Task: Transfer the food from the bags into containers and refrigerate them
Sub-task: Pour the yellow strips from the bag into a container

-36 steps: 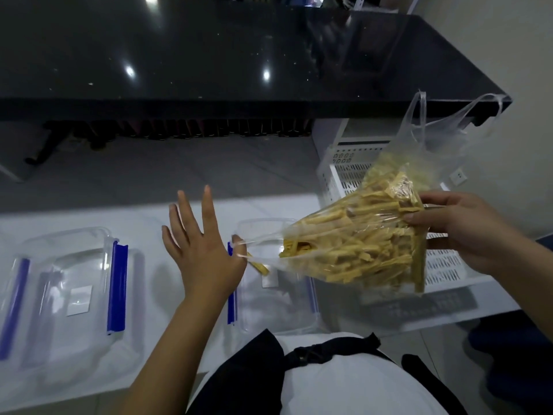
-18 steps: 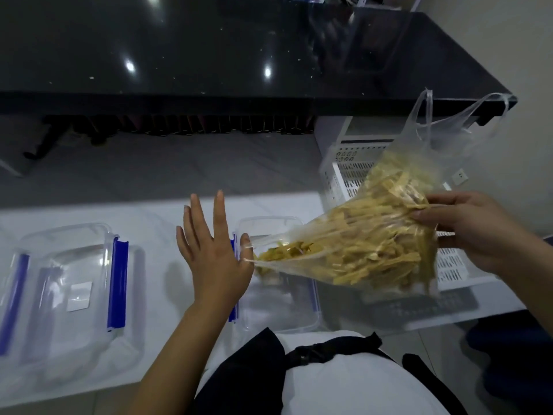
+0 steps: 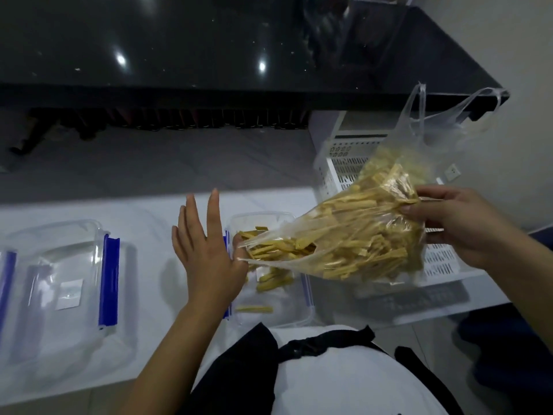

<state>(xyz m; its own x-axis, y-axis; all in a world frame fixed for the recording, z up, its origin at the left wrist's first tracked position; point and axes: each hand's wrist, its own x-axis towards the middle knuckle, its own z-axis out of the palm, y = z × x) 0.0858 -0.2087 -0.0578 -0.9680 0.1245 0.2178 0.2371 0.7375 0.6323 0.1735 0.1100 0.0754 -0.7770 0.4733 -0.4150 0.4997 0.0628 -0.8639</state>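
At the left end of the white counter (image 3: 143,211) lies a clear lid with blue clips (image 3: 71,283), flat and well apart from the pouring, so it takes up no room that the move needs. Next comes the left hand (image 3: 206,259), its fingers straight and spread, pointing away from the person, with the thumb hooked in the mouth of the clear plastic bag (image 3: 344,244) to hold it wide; it grips nothing else. Just beside that hand, near the counter's front edge, stands the open clear container (image 3: 269,218), with a few yellow food strips (image 3: 270,278) already lying on its floor. The bag's long axis runs from lower left to upper right: its mouth sits low over the container's left half, and its closed end is raised over the white perforated basket (image 3: 344,163) at the counter's right end. There the right hand (image 3: 457,226) is curled round the bag's bottom, pinching the film and lifting it. Most of the strips are still packed in the raised part, so the pour looks barely begun. The likely need is a steeper tilt from the right hand, which is the nearer one to the load, while the left keeps the mouth inside the rim. The container's right side has open room; strips could spill over its near edge.
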